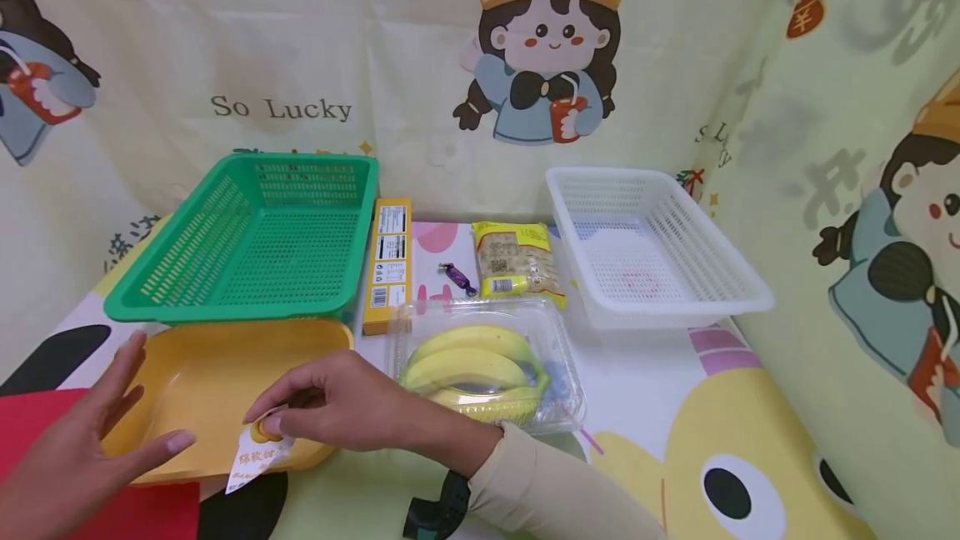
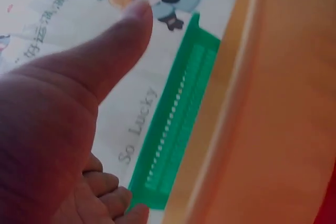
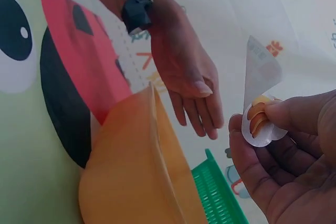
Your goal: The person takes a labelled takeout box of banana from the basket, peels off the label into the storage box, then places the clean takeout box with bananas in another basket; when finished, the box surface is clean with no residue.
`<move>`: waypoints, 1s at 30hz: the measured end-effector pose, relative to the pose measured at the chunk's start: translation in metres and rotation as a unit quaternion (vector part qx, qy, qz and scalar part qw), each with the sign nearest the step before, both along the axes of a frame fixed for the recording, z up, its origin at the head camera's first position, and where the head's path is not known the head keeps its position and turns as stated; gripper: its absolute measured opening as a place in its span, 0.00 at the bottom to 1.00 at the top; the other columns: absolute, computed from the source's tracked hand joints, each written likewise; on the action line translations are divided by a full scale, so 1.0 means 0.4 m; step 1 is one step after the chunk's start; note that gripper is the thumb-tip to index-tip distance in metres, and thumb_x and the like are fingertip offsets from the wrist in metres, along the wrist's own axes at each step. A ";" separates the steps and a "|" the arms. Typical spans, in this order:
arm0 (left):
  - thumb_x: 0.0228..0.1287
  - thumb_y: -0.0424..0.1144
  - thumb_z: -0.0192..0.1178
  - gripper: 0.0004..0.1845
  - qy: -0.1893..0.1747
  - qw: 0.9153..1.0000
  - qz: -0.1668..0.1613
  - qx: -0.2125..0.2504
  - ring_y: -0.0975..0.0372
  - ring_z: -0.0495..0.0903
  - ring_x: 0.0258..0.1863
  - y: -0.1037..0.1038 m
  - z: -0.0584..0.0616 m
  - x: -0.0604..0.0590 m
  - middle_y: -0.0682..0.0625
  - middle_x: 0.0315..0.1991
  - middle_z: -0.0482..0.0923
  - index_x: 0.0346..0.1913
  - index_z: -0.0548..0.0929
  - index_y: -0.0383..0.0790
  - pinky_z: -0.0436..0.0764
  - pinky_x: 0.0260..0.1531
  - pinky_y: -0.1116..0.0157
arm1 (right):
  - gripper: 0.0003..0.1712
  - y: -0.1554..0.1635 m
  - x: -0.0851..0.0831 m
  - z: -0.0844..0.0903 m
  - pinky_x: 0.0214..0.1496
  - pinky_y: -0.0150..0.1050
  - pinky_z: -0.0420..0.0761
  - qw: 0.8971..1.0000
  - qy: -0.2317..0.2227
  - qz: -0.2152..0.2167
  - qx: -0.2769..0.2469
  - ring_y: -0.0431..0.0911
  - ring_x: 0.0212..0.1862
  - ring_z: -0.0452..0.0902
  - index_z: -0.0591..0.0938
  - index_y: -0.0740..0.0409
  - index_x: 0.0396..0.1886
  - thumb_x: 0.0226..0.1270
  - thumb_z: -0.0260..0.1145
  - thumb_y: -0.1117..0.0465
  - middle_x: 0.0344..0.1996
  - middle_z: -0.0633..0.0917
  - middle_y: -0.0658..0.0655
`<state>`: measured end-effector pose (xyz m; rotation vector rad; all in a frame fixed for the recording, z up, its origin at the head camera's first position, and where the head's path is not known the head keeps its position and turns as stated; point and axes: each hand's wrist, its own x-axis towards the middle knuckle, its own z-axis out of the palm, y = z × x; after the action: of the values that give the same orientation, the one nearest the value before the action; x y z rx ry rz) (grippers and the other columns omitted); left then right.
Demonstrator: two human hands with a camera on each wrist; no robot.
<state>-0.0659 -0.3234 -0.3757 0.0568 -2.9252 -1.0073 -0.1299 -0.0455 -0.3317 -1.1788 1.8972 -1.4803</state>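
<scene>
My right hand [image 1: 273, 423] pinches a small white sachet [image 1: 255, 450] with an orange round piece inside, over the near rim of a shallow yellow tray [image 1: 217, 365]. In the right wrist view the sachet [image 3: 260, 121] sits between thumb and fingers, its paper tab sticking up. My left hand [image 1: 123, 407] is spread open at the tray's left edge, fingers straight and holding nothing. The right wrist view shows that left hand [image 3: 191, 85] open beyond the yellow tray [image 3: 131, 177]. In the left wrist view the thumb [image 2: 110, 56] points up beside the yellow tray [image 2: 273, 108].
A green basket [image 1: 255, 240] stands behind the tray, a white basket [image 1: 645, 244] at the back right. Between them lie a yellow box [image 1: 390, 261], a purple candy [image 1: 457, 277] and a yellow snack packet [image 1: 517, 261]. Bananas in a clear clamshell [image 1: 480, 369] lie right of my right hand.
</scene>
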 end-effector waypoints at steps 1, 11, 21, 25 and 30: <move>0.55 0.47 0.72 0.66 0.002 1.000 0.008 -0.003 0.21 0.51 0.59 -0.006 -0.004 -0.001 0.30 0.74 0.26 0.75 0.25 0.52 0.79 0.36 0.43 | 0.09 -0.003 0.000 -0.001 0.41 0.27 0.81 1.000 0.003 -0.003 0.005 0.24 0.34 0.78 0.86 0.64 0.45 0.67 0.64 0.70 0.36 0.87 0.47; 0.47 0.49 0.77 0.73 0.016 0.997 0.045 -0.055 0.27 0.57 0.52 -0.065 -0.030 0.007 0.24 0.72 0.32 0.75 0.24 0.45 0.79 0.27 0.39 | 0.09 -0.023 -0.009 -0.025 0.39 0.24 0.79 0.999 0.029 -0.034 0.025 0.22 0.32 0.77 0.87 0.60 0.45 0.68 0.65 0.67 0.32 0.86 0.43; 0.47 0.55 0.75 0.74 -0.033 0.996 0.032 -0.081 0.26 0.52 0.56 -0.110 -0.070 0.004 0.19 0.68 0.36 0.73 0.21 0.40 0.78 0.31 0.37 | 0.09 -0.029 -0.022 -0.046 0.35 0.22 0.78 0.996 0.042 -0.066 0.051 0.23 0.30 0.75 0.88 0.57 0.44 0.68 0.66 0.65 0.30 0.86 0.40; 0.46 0.55 0.75 0.74 -0.029 0.996 0.019 -0.084 0.28 0.51 0.56 -0.119 -0.090 0.003 0.23 0.71 0.29 0.73 0.22 0.39 0.76 0.35 0.36 | 0.09 -0.034 -0.032 -0.057 0.36 0.23 0.78 0.995 0.030 -0.075 0.055 0.23 0.32 0.76 0.88 0.57 0.44 0.67 0.66 0.65 0.31 0.86 0.41; 0.43 0.54 0.78 0.75 -0.004 0.996 0.012 -0.093 0.26 0.45 0.61 -0.123 -0.107 0.003 0.27 0.73 0.25 0.74 0.24 0.38 0.69 0.37 0.32 | 0.09 -0.048 -0.043 -0.063 0.38 0.22 0.77 0.995 0.032 -0.067 0.068 0.23 0.33 0.76 0.88 0.55 0.45 0.68 0.66 0.63 0.31 0.85 0.39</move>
<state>-0.0648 -0.3724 -0.4185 0.0887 -3.0026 -0.7275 -0.1472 -0.0647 -0.3570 -1.0682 2.1205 -1.3695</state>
